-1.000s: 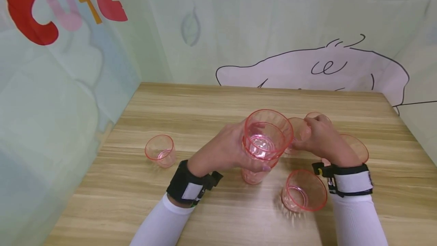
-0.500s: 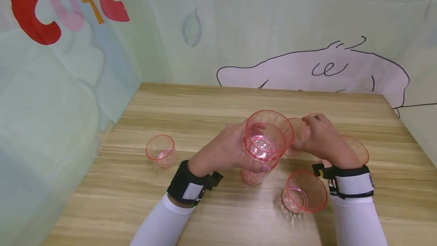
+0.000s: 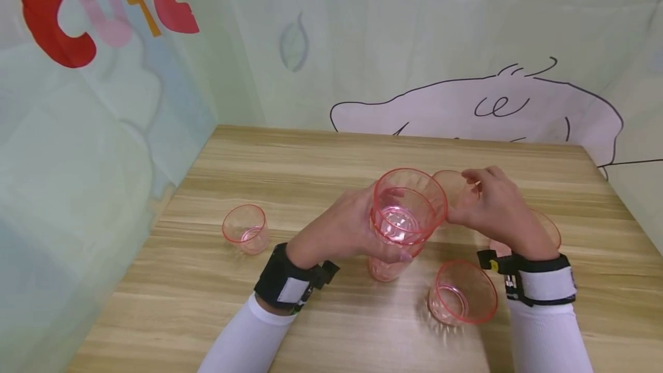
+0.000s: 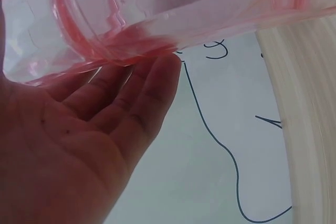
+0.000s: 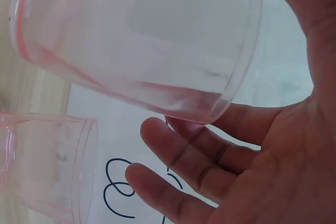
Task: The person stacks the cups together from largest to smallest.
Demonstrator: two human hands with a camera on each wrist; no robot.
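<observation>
In the head view, my left hand point(image 3: 349, 226) is wrapped round a tall stack of clear pink plastic cups point(image 3: 409, 197), rims up. The left wrist view has this stack point(image 4: 184, 9) lying across the fingers point(image 4: 152, 87). Just to the right, my right hand point(image 3: 492, 209) holds a single clear pink cup point(image 3: 448, 183) near its rim, partly hidden behind the stack. From the right wrist, that cup point(image 5: 136, 40) shows with the thumb above it and one finger touching its lower side; two more fingers point(image 5: 163, 187) stay apart from it.
A pink cup point(image 3: 245, 229) stands alone on the left of the wooden table point(image 3: 290, 154). Another cup point(image 3: 463, 292) stands in front, between the forearms. Behind the right wrist, a further cup point(image 3: 548, 229) is partly covered. A printed cloth wall point(image 3: 248, 62) borders the table's back and left.
My right hand has lifted slightly with its cup, which now shows higher beside the stack. The far cup behind that hand is no longer visible. My left hand keeps its hold.
</observation>
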